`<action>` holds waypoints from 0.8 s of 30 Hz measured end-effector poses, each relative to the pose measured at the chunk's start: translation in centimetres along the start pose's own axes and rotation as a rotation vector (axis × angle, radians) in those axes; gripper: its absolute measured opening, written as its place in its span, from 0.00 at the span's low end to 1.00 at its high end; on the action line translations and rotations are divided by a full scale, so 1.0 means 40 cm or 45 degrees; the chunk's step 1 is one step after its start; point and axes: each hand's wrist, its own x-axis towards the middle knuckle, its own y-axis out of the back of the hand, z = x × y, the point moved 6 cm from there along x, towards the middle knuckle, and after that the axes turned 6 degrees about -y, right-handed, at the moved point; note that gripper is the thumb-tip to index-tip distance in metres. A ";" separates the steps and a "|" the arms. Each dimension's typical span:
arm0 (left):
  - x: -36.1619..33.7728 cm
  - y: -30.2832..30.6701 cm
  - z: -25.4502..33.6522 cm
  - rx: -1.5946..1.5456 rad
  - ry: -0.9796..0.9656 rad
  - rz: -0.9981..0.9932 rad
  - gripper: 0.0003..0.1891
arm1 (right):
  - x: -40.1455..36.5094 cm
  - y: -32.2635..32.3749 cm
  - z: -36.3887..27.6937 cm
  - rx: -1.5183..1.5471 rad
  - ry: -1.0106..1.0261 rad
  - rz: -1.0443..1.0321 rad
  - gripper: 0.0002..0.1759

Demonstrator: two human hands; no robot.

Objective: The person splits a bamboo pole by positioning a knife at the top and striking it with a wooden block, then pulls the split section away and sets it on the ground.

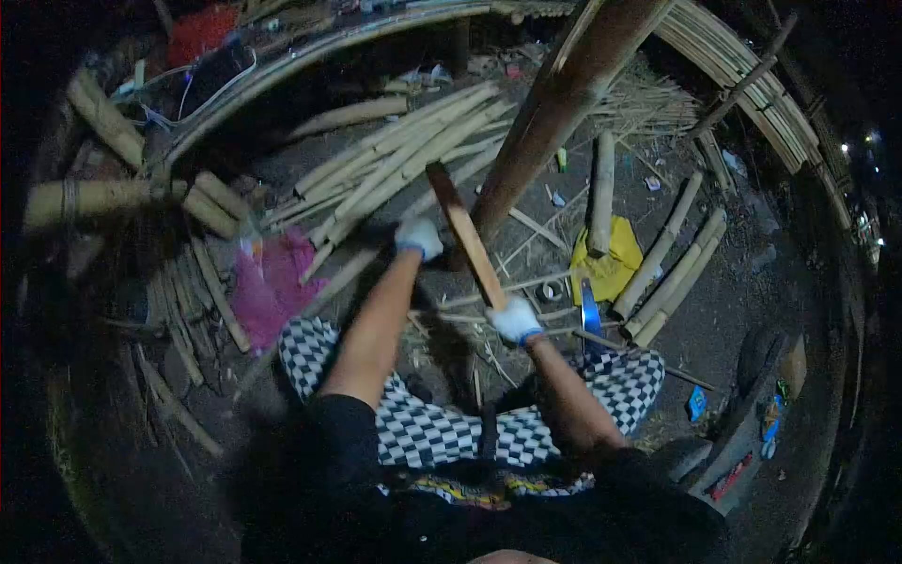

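Observation:
My right hand [517, 321], in a white glove, is closed around the lower end of a flat wooden stick [476, 252]. The stick slants up and away to the left, its far end darker. My left hand [420, 238], also gloved in white, is curled in front of me, left of the stick and near the thick wooden post [545, 122]. What its fingers hold, if anything, is hidden. Beside my right knee, a shiny blade [589, 308] lies by the yellow bag [609, 263], apart from my right hand.
Long split bamboo pieces [404, 155] are piled ahead. Several bamboo poles [672, 277] lie to the right. A pink cloth or bag [271, 287] is at the left, near more cut bamboo [216, 202]. A tape roll [552, 291] and loose strips lie on the ground.

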 end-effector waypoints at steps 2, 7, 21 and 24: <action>0.015 0.013 -0.019 -0.106 -0.074 0.558 0.18 | 0.001 0.038 -0.020 0.000 0.181 0.252 0.30; -0.064 0.037 -0.016 -0.045 0.052 -0.043 0.21 | -0.115 0.203 -0.159 -0.133 -0.095 -0.066 0.31; -0.043 0.062 -0.020 -0.049 -0.037 0.083 0.28 | -0.388 0.856 -0.319 1.505 1.591 1.012 0.22; -0.046 0.051 -0.012 -0.005 -0.032 0.077 0.29 | -0.084 0.522 -0.112 0.845 0.835 1.362 0.23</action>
